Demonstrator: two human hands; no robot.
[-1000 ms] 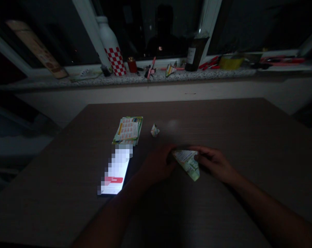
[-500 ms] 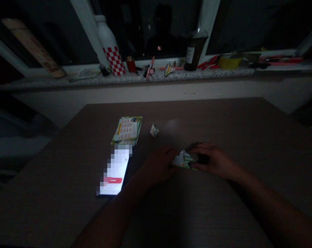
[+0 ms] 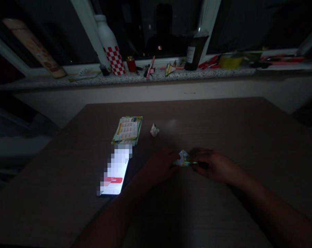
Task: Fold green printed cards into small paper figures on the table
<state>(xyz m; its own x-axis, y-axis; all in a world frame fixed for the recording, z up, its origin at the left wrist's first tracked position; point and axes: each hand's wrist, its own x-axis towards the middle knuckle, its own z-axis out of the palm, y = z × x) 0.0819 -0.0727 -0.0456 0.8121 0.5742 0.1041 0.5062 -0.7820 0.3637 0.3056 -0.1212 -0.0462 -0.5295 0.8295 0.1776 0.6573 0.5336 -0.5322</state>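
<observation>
A small printed piece of folded paper (image 3: pixel 183 158), pointed at the top, lies low over the table between my hands. My left hand (image 3: pixel 163 166) is closed on its left edge, fingers over the paper. My right hand (image 3: pixel 211 166) pinches its right side, where a corner is bent up; part of the paper is hidden by those fingers. Beyond my left hand stands a small folded paper shape (image 3: pixel 154 130). A stack of printed leaflets (image 3: pixel 127 129) lies to the left, with a lit phone (image 3: pixel 116 172) just in front of it.
The brown table (image 3: pixel 223 120) reaches to the wall under a window. Along the granite sill (image 3: pixel 135 78) stand a white bottle with red checks (image 3: pixel 110 48), a dark cup (image 3: pixel 193 53), a red jar (image 3: pixel 131 64), a yellow tape roll (image 3: pixel 230 62) and several pens.
My right hand's fingers have drawn together at the paper's right side, and that side is now folded in, so the paper looks narrower. My left hand has barely moved.
</observation>
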